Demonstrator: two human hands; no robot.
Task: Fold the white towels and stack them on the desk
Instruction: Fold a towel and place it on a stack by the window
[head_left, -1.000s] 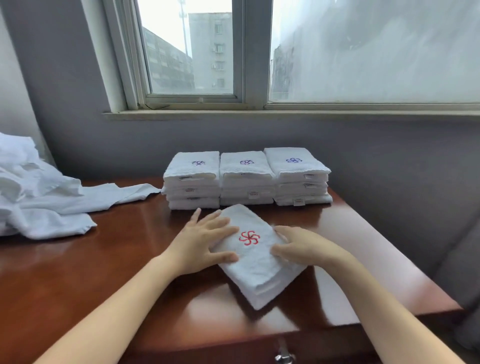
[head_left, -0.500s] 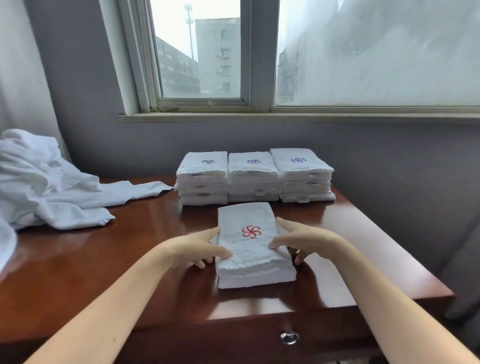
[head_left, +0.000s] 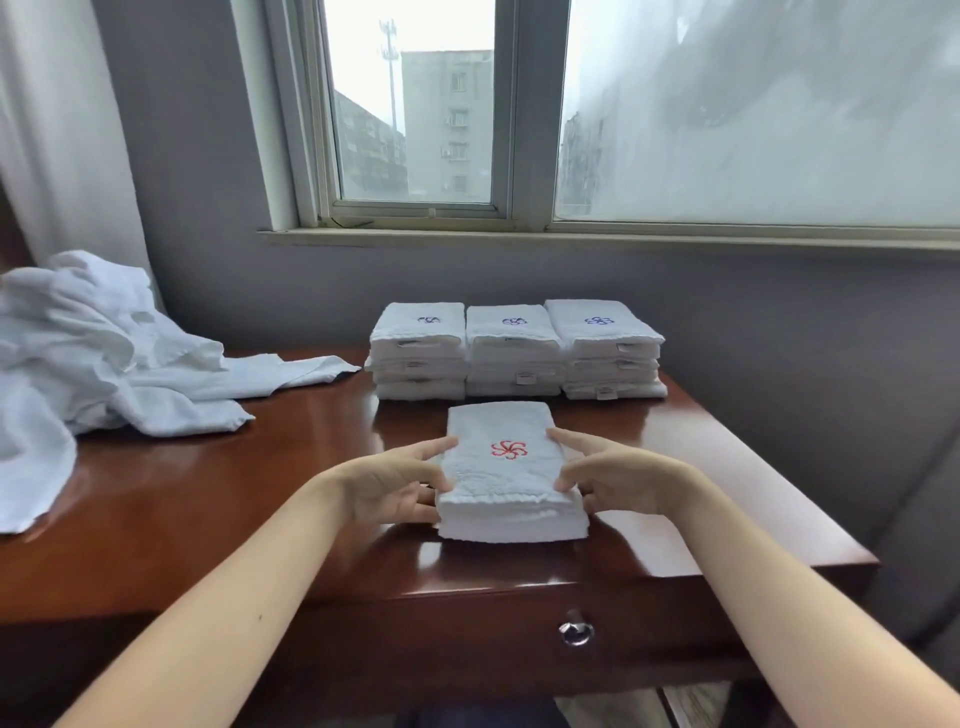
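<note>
The left grip (head_left: 400, 483) and right grip (head_left: 613, 480) clasp the folded towel (head_left: 506, 467) from either side on the surface (head_left: 260, 493), three stacks (head_left: 514, 348) beyond.

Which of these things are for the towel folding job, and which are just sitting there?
For the job:
red-logo towel, held at its sides by the left hand and right hand
three folded stacks
unfolded towel heap
desk

Just there:
window
curtain
drawer knob

Folded white towel (head_left: 511, 467) flat on desk (head_left: 260, 493), near three stacks (head_left: 514, 353)
</note>
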